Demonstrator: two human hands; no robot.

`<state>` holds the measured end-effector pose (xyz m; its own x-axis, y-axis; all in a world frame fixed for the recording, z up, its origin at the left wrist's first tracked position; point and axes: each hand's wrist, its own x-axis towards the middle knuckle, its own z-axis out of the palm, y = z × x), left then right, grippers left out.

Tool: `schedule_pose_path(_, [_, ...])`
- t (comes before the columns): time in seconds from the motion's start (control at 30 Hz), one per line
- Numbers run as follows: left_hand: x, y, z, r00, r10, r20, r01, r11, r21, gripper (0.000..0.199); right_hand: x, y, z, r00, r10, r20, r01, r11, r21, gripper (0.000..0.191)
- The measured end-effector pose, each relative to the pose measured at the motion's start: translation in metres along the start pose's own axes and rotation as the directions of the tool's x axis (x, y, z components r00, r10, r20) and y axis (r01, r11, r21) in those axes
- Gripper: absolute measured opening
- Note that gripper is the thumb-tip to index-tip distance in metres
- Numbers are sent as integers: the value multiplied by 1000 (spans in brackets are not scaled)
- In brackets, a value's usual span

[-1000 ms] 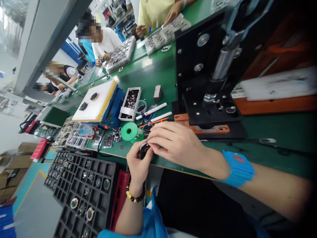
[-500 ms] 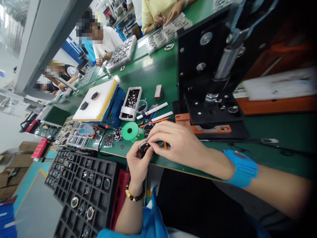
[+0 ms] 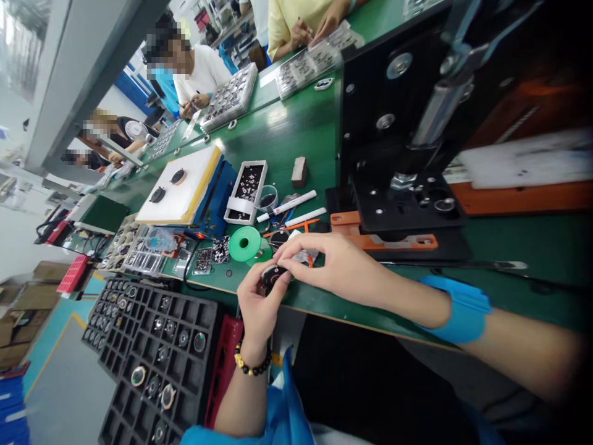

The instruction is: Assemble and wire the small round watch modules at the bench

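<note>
A small round black part (image 3: 273, 275) with a shiny face sits between my hands, just over the front edge of the green bench (image 3: 287, 139). My left hand (image 3: 259, 306), wearing a beaded bracelet, holds it from below. The fingertips of my right hand (image 3: 331, 266) pinch its upper side, and a blue wrist strap (image 3: 458, 309) circles that wrist. Behind my right fingers lie a scrap of white film (image 3: 303, 254) and an orange-handled tool (image 3: 296, 227). A green tape roll (image 3: 244, 243) stands close to my left hand.
A black bench press (image 3: 398, 136) on an orange base stands to the right. A black foam tray (image 3: 157, 352) holding round parts and a red rack (image 3: 225, 364) sit below the bench edge. Co-workers (image 3: 199, 77) handle trays farther along the bench.
My right hand has lifted slightly and its fingers have shifted on the black part, uncovering the white film. The view has turned a little.
</note>
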<state>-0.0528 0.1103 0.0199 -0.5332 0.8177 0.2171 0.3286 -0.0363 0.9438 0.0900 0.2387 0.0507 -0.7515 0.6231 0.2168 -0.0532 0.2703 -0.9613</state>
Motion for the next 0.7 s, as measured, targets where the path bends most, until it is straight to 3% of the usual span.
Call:
schedule_pose_path(0.13, [0, 1, 1, 1000, 0, -3, 0, 1000, 5, 21, 0, 5, 2, 985, -166, -50, 154, 971, -184, 12])
schedule_pose_path(0.27, [0, 1, 1, 1000, 15, -11, -15, 1000, -10, 23, -1, 10, 3, 930, -367, -15, 344, 884, -317, 15])
schedule_pose_path(0.57, [-1, -2, 1, 999, 44, -10, -44, 999, 28, 20, -1, 17, 4, 850, -527, -5, 467, 757, -457, 14])
schedule_pose_path(0.7, [-1, -2, 1, 999, 49, -3, -48, 997, 60, 20, -2, 17, 4, 793, -608, 29, 529, 664, -528, 13])
